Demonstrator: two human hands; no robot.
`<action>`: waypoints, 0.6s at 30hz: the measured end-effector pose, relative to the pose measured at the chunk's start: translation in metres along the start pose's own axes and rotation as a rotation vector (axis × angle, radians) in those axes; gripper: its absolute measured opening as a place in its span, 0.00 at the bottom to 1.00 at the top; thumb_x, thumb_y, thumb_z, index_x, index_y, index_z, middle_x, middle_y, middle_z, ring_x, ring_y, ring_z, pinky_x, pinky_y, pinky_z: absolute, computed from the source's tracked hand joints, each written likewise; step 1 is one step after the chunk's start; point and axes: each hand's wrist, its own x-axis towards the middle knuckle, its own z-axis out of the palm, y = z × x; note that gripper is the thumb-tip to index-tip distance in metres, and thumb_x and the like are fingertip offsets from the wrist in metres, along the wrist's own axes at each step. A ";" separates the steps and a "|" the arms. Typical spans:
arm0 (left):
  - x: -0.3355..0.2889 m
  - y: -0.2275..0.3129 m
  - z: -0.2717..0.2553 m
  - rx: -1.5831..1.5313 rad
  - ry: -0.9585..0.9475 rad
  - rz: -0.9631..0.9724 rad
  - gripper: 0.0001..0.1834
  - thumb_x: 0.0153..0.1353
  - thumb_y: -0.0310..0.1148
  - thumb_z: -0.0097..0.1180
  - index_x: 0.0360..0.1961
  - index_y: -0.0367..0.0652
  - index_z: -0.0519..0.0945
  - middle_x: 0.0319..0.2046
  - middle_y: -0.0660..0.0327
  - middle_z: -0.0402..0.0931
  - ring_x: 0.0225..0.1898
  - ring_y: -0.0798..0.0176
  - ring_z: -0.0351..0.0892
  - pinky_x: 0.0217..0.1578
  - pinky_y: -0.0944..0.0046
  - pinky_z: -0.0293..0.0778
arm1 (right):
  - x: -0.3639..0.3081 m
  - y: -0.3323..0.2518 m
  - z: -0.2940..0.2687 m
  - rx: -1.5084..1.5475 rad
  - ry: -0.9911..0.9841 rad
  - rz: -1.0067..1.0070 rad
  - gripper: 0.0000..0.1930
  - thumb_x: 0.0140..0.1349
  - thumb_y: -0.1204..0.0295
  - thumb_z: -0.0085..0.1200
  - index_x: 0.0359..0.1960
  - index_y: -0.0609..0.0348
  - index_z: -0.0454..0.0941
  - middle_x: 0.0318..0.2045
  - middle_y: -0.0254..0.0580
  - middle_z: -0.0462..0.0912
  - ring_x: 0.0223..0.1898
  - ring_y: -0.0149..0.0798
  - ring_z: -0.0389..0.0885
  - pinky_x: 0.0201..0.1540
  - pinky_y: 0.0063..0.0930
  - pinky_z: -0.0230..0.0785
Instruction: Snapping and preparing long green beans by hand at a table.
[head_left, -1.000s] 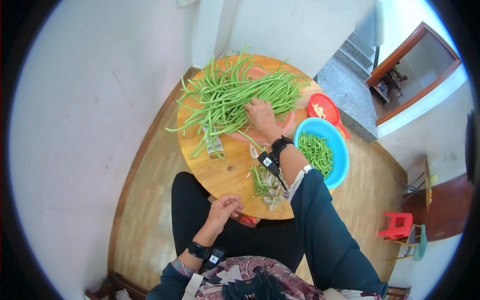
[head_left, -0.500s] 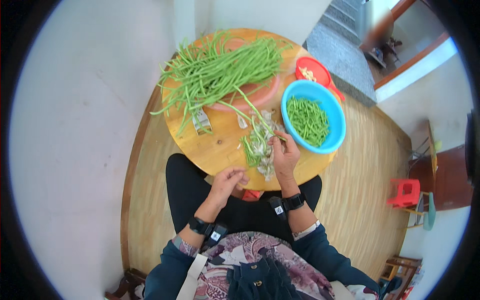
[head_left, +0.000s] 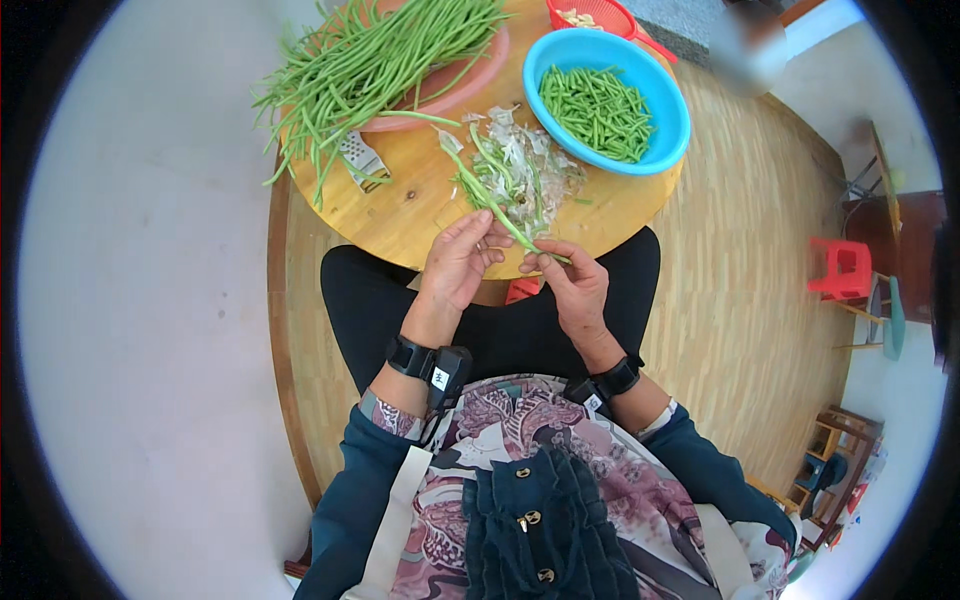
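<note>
Over the near edge of the round wooden table (head_left: pixel 400 225), a long green bean (head_left: pixel 512 229) runs between my two hands. My right hand (head_left: pixel 578 292) pinches its near end, fingers closed. My left hand (head_left: pixel 462 262) has its thumb and fingers on the bean further along, partly hiding it. Just beyond lie papery garlic skins (head_left: pixel 525 150) mixed with green bean scraps. At the far left, a heap of long beans (head_left: pixel 385 70) overflows a pink basin (head_left: pixel 485 85). Short bean pieces (head_left: pixel 597 112) fill the bottom of a blue basin (head_left: pixel 680 135) at the right.
A metal grater (head_left: pixel 363 160) lies beside the long beans. Behind the blue basin is a red strainer (head_left: pixel 618 20) holding peeled garlic cloves (head_left: pixel 578 18). A red stool (head_left: pixel 842 268) stands on the floor to the right, and a white wall (head_left: pixel 150 250) rises at the left.
My right hand has drawn the bean away from the pile toward me. My left hand has come up to it and now touches it. The view has tilted down.
</note>
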 end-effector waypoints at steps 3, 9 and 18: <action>-0.005 -0.003 0.002 -0.016 0.020 -0.012 0.09 0.59 0.32 0.50 0.35 0.38 0.75 0.27 0.61 0.76 0.29 0.69 0.76 0.27 0.72 0.70 | -0.009 -0.003 -0.009 -0.036 -0.039 0.111 0.10 0.58 0.80 0.46 0.41 0.68 0.72 0.30 0.41 0.79 0.34 0.30 0.78 0.38 0.20 0.70; -0.012 -0.008 0.000 0.084 0.002 0.022 0.07 0.56 0.29 0.53 0.34 0.37 0.76 0.26 0.62 0.76 0.27 0.70 0.75 0.27 0.73 0.69 | -0.021 -0.001 -0.021 0.022 -0.186 0.163 0.09 0.58 0.77 0.47 0.40 0.68 0.73 0.32 0.40 0.79 0.35 0.30 0.77 0.39 0.21 0.70; -0.029 -0.003 0.010 0.417 -0.014 0.029 0.06 0.55 0.29 0.53 0.32 0.37 0.76 0.24 0.65 0.75 0.24 0.73 0.72 0.29 0.74 0.68 | 0.024 -0.010 -0.021 -0.134 -0.157 0.173 0.09 0.58 0.73 0.49 0.36 0.66 0.76 0.28 0.35 0.77 0.28 0.24 0.73 0.32 0.18 0.66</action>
